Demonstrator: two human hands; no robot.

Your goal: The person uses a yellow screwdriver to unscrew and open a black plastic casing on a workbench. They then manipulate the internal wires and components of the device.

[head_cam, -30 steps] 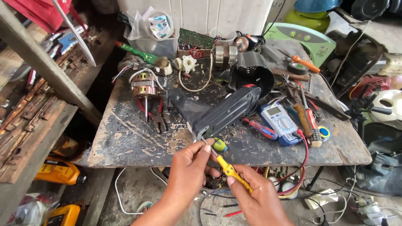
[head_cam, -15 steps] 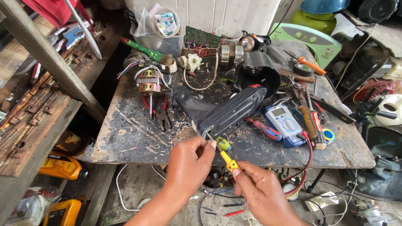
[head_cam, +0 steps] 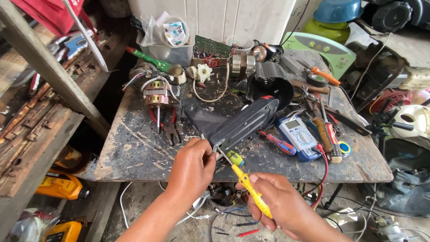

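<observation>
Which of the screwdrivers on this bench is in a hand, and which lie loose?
The yellow screwdriver is held in the right hand, tip at the black housing. The red-and-blue one and the orange-handled one lie untouched on the table.

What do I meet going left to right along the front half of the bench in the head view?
Red-handled pliers → left hand → long black housing → yellow screwdriver in the right hand → red-and-blue screwdriver → blue multimeter → tape roll.

Screwdriver tip hidden behind black housing end; left hand covers housing's corner; right forearm cut off by frame edge.
</observation>
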